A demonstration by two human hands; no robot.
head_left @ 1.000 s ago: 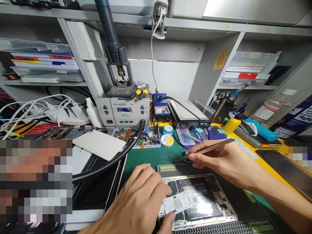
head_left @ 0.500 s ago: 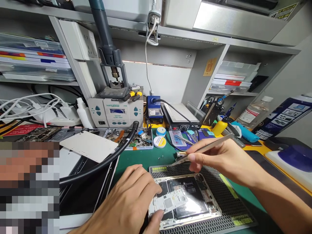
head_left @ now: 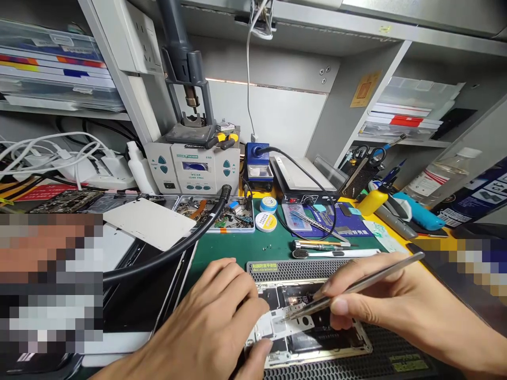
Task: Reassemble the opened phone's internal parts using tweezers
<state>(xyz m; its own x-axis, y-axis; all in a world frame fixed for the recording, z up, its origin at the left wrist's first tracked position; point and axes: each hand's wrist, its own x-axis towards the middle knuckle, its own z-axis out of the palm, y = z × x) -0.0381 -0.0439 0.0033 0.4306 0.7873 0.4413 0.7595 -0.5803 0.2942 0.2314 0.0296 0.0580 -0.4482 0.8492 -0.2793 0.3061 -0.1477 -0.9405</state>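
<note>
In my right hand (head_left: pixel 370 298) is a pair of metal tweezers (head_left: pixel 378 275), gripped between thumb and fingers. Their tips touch a thin silver shield plate (head_left: pixel 269 326), or come very near it. The thumb and index finger of my left hand (head_left: pixel 224 311) close about the plate's left end. Beneath the plate lies an opened phone (head_left: pixel 362 340) with its dark battery (head_left: pixel 312 340) showing. Part of the battery is hidden by my right fingers. The phone rests on a grey honeycomb anti-slip pad (head_left: pixel 273 267).
Behind the pad lie a black-bristled brush (head_left: pixel 336 254) and a screwdriver (head_left: pixel 320 245). A thick black hose (head_left: pixel 170 264) runs from the hot-air station (head_left: pixel 194 169) across the left side. A white sheet (head_left: pixel 150 221) lies under it. Round tins (head_left: pixel 265 221) stand beside the parts tray (head_left: pixel 216 216).
My right hand has brought the tweezers down and left, from the pad's back edge to the plate. The plate has turned slightly in my left hand. The camera view has tilted downward.
</note>
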